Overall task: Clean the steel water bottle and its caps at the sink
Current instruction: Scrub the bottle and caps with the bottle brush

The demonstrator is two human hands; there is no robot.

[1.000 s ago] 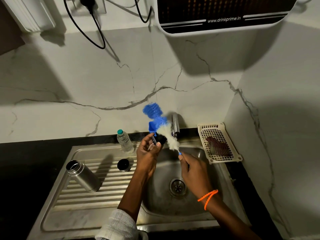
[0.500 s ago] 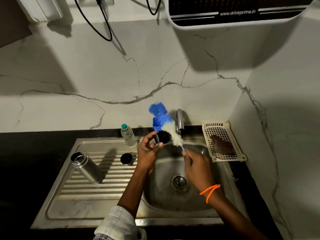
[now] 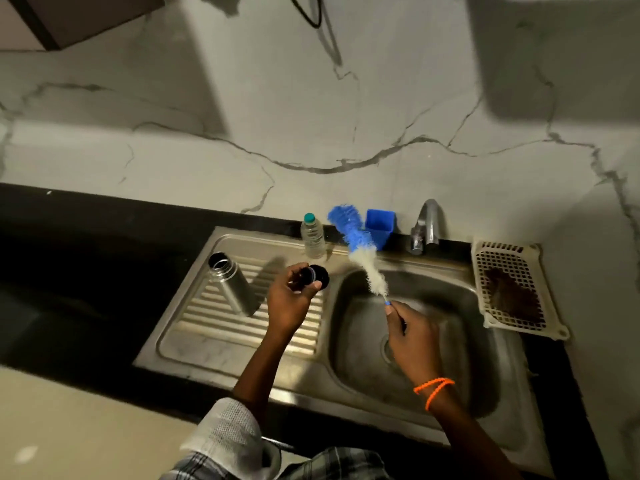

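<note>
Since the earlier frame the left hand (image 3: 289,301) has carried the black cap (image 3: 315,277) away from the brush (image 3: 363,254), leftward to the edge where drainboard meets basin; cap and bristles, which were touching, are now apart, and the view has tilted down so more of the dark table (image 3: 86,271) shows. The left grip is clenched around the cap, thumb and fingers pinching its rim, with the cap's open face turned roughly toward the right, toward the brush. The right hand (image 3: 412,336) is closed on the brush handle low over the sink (image 3: 450,341); the brush's long axis runs diagonally up and left from this grip, white bristles nearest the hand and the blue head at the far end, close to the blue holder (image 3: 380,226) by the tap (image 3: 427,225). The controlling relation is this: the cap lies left of the white bristle section, at about its height, so re-engaging would mean swinging the brush left or bringing the cap right. The steel water bottle (image 3: 230,284) stands uncapped on the drainboard, left of the left hand and well apart from the right; the left hand is the nearer one. A clear plastic bottle (image 3: 312,237) stands at the back rim. A second cap cannot be identified here. Cleaning appears to be at the cap stage, bottle not yet addressed.
</note>
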